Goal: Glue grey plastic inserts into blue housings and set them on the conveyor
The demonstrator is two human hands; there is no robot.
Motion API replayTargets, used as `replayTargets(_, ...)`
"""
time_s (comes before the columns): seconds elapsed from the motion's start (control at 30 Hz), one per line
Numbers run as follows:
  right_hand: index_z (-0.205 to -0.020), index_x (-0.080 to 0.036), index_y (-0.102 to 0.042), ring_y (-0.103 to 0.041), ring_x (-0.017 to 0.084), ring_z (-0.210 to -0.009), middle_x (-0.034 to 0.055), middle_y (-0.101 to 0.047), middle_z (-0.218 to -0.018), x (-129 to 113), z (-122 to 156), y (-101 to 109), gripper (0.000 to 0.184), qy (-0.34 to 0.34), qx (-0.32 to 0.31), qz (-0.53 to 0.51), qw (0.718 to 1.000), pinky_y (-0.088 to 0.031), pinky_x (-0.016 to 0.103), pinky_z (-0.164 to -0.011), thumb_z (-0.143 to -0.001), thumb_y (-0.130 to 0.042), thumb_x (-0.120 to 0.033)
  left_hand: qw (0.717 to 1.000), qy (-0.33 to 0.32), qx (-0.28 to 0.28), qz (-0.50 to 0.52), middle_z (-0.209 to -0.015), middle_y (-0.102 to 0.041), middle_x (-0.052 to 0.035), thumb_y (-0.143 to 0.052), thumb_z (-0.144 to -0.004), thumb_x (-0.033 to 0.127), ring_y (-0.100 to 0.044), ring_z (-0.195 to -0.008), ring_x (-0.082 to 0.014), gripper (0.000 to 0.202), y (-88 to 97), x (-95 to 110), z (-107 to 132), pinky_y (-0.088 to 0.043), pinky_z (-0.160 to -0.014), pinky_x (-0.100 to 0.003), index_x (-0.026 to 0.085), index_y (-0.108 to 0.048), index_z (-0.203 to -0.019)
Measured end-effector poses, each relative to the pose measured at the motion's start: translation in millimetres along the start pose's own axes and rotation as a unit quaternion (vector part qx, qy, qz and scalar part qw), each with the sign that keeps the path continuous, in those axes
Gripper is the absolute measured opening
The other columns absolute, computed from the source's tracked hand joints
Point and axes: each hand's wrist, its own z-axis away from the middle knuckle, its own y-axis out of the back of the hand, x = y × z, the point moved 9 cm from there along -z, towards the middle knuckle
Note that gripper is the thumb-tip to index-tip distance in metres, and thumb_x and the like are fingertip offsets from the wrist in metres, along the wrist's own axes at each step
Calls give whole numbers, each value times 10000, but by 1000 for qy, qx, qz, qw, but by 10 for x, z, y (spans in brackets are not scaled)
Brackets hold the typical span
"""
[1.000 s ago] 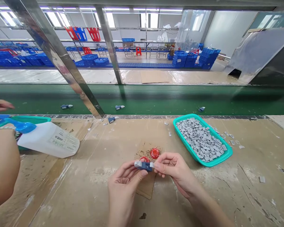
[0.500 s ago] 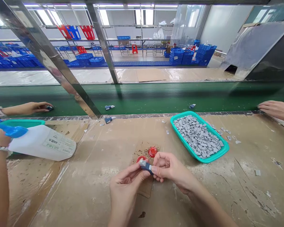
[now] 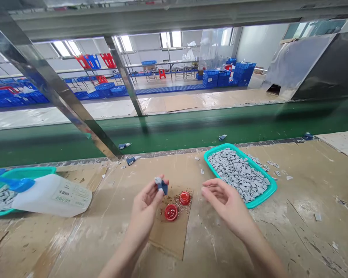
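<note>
My left hand (image 3: 146, 206) pinches a small dark-blue and light-grey plastic part (image 3: 162, 187) between thumb and fingers, above the worktable. My right hand (image 3: 230, 202) is apart from it, with curved fingers, a gap to the thumb and nothing visible in it. Between and below the hands are two small red caps (image 3: 171, 212) on a piece of cardboard (image 3: 172, 239); the nearer one seems to hold glossy liquid. Right of them, near my right hand, stands a turquoise basket (image 3: 273, 190) full of small grey plastic pieces (image 3: 237, 173).
A white bottle (image 3: 72, 193) with a blue top lies tilted against another turquoise basket (image 3: 43, 170) at left. Beyond the table edge runs a green conveyor belt (image 3: 174, 131) carrying several blue-grey parts. A metal post (image 3: 84, 119) slants down at front left.
My right hand has let go of the blue-grey part and moved right. My left hand has carried it left and up. The co-workers' hands have left the view, and the camera has tilted.
</note>
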Motion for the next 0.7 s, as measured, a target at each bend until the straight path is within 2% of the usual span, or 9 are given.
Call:
replayTargets(0.07,-976,-203,-605,-582,228,-841,71,-651,-936,-48,-39,443,257,54,135,136,980,-460,334,-710,-846,-569,-422,992,-76,3,-102,-1183,-620,-112,-545,-830,347,-577,-1090,-182,482,62,167,-353,-425,-975,-307,150,-501,-1267)
replayTargets(0.13,-1032,-199,-630,-536,285,-941,88,-642,-1006,-52,-46,751,252,80,223,291,927,-433,396,-782,-852,-563,-362,972,-132,-4,-195,-1141,-628,-116,-473,-846,327,-602,-1028,-180,463,39,279,-743,-447,-938,-321,126,-488,-1263)
replayTargets(0.2,-1069,-185,-656,-479,338,-1002,101,-643,-1030,28,-80,902,272,69,248,409,875,-400,437,-818,-835,-588,-307,952,-157,-12,-262,-1066,-647,-112,-448,-837,276,-614,-978,-189,420,-32,305,-1136,-450,-919,-336,113,-520,-1217)
replayTargets(0.27,-1045,-189,-689,-464,358,-985,100,-652,-1015,160,-134,958,257,33,236,469,850,-391,439,-796,-810,-624,-272,930,-167,-17,-326,-1003,-659,-103,-442,-833,218,-610,-954,-206,363,-134,284,-1489,-438,-916,-367,128,-558,-1165)
replayTargets(0.37,-988,-225,-717,-482,345,-930,80,-666,-968,288,-201,939,208,-9,212,490,846,-386,422,-758,-793,-651,-247,883,-176,-25,-434,-972,-649,-88,-473,-858,198,-594,-941,-220,280,-324,221,-1904,-435,-889,-425,151,-582,-1111)
replayTargets(0.47,-949,-233,-721,-500,323,-891,69,-680,-865,341,-264,858,171,-20,177,478,860,-388,405,-747,-811,-623,-207,836,-178,-39,-518,-1024,-617,-82,-525,-877,276,-589,-943,-214,307,-517,137,-2208,-466,-840,-435,147,-544,-1155)
replayTargets(0.57,-932,-203,-713,-508,302,-851,71,-686,-833,347,-299,817,159,-8,164,458,873,-397,395,-745,-842,-581,-192,795,-180,-47,-577,-1106,-586,-92,-530,-883,304,-582,-978,-218,365,-645,69,-2423,-479,-842,-437,154,-502,-1215)
replayTargets(0.7,-942,-164,-690,-507,285,-869,83,-685,-886,250,-271,857,202,34,207,398,893,-412,386,-766,-900,-510,-244,754,-177,-39,-632,-1141,-571,-95,-522,-890,296,-581,-985,-217,370,-670,40,-2550,-490,-836,-435,163,-489,-1233)
